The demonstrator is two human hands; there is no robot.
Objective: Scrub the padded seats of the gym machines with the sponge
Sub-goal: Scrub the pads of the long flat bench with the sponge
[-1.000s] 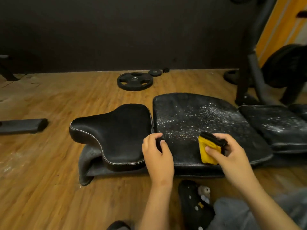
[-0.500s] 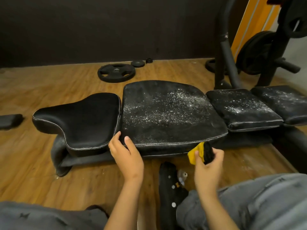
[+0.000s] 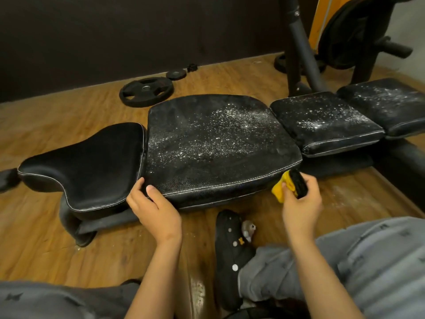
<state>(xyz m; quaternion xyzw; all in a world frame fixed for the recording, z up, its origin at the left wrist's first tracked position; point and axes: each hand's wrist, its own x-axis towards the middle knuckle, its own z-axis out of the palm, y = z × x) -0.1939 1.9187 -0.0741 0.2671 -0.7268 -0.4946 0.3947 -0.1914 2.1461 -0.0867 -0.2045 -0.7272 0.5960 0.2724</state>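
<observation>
Wood floor [image 3: 46, 238] carries a low black bench, 4 pads in a row. The big middle pad [image 3: 218, 146] is speckled with white foam. The saddle pad [image 3: 92, 164] sits at its left edge, plain black. The third pad [image 3: 322, 120] and end pad [image 3: 386, 102] lie off its right edge, both speckled. A weight plate [image 3: 146, 90] lies on the floor behind. The left hand [image 3: 156, 208] grips the big middle pad's near-left corner. The right hand [image 3: 301, 203] grips the yellow-black sponge [image 3: 289, 186] at the near-right corner.

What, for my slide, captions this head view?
Right hand holds a yellow sponge by the front edge of the speckled bench pad; left hand grips its corner.
</observation>
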